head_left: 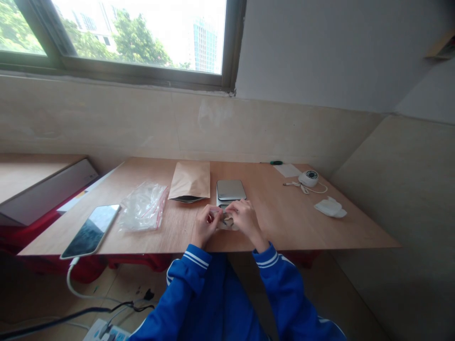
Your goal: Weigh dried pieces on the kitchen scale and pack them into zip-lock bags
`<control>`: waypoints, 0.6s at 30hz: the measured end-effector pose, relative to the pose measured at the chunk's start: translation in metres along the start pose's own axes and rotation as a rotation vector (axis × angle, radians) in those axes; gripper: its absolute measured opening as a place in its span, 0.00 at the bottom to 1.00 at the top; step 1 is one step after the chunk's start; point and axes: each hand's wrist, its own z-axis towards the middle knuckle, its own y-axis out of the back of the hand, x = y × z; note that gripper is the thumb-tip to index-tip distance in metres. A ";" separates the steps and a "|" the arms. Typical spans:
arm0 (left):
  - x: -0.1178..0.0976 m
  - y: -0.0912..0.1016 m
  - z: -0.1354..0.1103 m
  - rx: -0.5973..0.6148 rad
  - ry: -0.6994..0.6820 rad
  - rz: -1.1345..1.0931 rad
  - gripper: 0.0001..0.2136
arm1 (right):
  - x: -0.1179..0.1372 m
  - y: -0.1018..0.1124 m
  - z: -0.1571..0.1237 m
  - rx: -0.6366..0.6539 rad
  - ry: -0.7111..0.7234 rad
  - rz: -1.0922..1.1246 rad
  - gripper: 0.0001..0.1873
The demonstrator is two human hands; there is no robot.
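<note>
Both hands meet at the table's near side, with fingers closed on a small clear plastic bag [226, 224]. My left hand [206, 224] pinches its left part, and my right hand [246, 219] grips the upper right. Something brownish shows inside the bag, too small to make out. Just beyond my fingers lies a flat kitchen scale [231, 189] with a silver plate; its front part is partly hidden by my hands. A brown kraft paper pouch [191, 180] rests left of the scale, its dark mouth towards me.
Larger clear zip bags [142, 206] lie crumpled at left, beside a phone [93, 230] with a cable plugged in. At right are a white fan-like device [308, 178] with a cord, a crumpled white wrapper [330, 207], a paper sheet [287, 170] and a green-handled screwdriver [276, 163].
</note>
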 end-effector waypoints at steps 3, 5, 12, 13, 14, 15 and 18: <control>-0.001 0.000 0.001 -0.006 0.011 -0.001 0.09 | -0.007 0.001 -0.004 0.057 -0.014 0.072 0.05; -0.002 0.000 0.001 -0.009 0.018 0.002 0.08 | -0.012 0.003 -0.007 0.081 -0.035 0.090 0.04; -0.005 0.001 0.001 -0.013 0.019 0.018 0.08 | -0.021 0.008 -0.012 0.069 -0.068 0.017 0.09; -0.004 0.001 0.001 -0.009 0.020 0.018 0.08 | -0.020 0.007 -0.011 0.058 -0.065 0.002 0.10; -0.004 0.001 0.001 -0.008 0.019 0.018 0.09 | -0.020 0.006 -0.011 0.045 -0.063 -0.014 0.11; -0.003 0.001 0.000 -0.007 0.020 0.018 0.09 | -0.019 0.005 -0.011 0.033 -0.063 -0.027 0.12; -0.002 0.001 0.000 -0.012 0.024 0.011 0.09 | -0.017 0.003 -0.012 0.005 -0.073 -0.042 0.13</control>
